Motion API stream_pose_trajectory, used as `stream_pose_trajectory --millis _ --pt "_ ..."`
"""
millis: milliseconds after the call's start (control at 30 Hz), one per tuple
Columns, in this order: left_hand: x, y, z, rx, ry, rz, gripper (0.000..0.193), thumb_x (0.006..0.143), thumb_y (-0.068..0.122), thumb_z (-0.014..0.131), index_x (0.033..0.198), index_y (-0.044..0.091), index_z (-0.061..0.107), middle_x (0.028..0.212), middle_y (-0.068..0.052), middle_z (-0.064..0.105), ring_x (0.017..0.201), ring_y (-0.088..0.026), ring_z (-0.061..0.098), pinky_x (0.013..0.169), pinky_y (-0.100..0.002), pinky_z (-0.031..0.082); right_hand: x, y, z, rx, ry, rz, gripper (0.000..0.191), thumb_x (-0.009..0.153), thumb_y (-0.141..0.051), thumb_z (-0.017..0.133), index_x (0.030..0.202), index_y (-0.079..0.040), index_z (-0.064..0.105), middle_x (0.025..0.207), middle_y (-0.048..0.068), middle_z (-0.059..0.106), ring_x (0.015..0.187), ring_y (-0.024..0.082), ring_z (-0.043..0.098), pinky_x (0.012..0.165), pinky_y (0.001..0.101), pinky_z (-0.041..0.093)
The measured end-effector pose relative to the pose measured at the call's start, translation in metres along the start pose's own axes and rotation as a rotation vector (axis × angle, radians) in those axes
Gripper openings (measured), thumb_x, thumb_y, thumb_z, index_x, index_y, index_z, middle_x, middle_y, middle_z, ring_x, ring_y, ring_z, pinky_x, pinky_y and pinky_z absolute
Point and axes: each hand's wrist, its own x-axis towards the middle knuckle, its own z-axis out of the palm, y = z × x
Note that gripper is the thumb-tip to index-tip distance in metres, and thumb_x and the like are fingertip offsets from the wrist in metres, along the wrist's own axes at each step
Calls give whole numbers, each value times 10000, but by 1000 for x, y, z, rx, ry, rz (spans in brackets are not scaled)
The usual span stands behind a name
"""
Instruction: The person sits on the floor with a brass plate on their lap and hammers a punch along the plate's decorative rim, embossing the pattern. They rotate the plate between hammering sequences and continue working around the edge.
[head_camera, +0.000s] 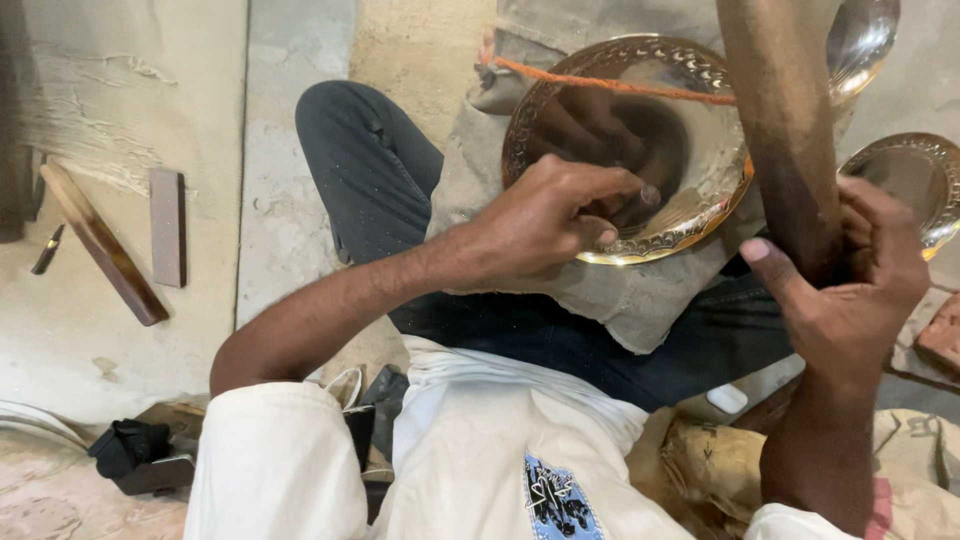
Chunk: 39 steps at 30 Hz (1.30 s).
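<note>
a rough concrete floor (290, 60). on the lap cloth (620, 300) lies an engraved brass plate (690, 190); the left hand (545, 215) pinches a small tool at its rim, and the right hand (850, 280) grips a thick wooden handle (785, 130).

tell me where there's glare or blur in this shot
Head view: the shiny round brass plate with the embossed rim mirrors the left hand as a dark reflection in its bowl, with bright glare along the lower rim; the thick brown wooden rod, gripped by the right hand, looks soft and slightly blurred near the top; light is even and diffuse, with soft shadows.
</note>
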Motion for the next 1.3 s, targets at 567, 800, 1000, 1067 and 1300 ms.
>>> stream_pose_trajectory --millis 567,800,1000,1067,1300 --pt "-9 -3 -14 139 11 79 419 946 112 720 1323 -32 607 1089 -167 755 948 -262 782 771 -388 656 -9 -14 3 132 -81 150 715 864 -154 849 1493 -49 527 1063 139 726 937 125 685 849 241 547" --pt "-12 1 -20 163 36 126 388 958 91 712 1311 -38 618 1037 -162 768 913 -264 777 768 -410 625 -22 -7 6 101 -127 67 614 978 -93 834 1522 -35 555 1256 170 725 1103 153 695 993 257 556" --pt "-13 6 -23 177 26 159 402 955 98 718 1325 -26 626 980 -141 767 871 -251 767 740 -432 602 -32 -18 11 355 62 365 652 867 -211 827 1435 -119 522 1125 63 660 822 57 625 700 198 503" --pt "-13 6 -23 162 -3 85 398 947 90 705 1325 -13 633 957 -134 765 857 -239 773 741 -420 618 -32 -24 14 196 -43 175 583 990 -129 844 1484 -81 539 1192 151 717 969 129 648 867 238 506" --pt "-15 3 -23 165 2 141 303 958 66 693 1255 7 673 1056 -133 776 959 -253 786 846 -413 653 -33 -37 27 270 -11 169 596 978 -150 834 1481 -89 518 1092 155 716 944 163 666 852 248 501"
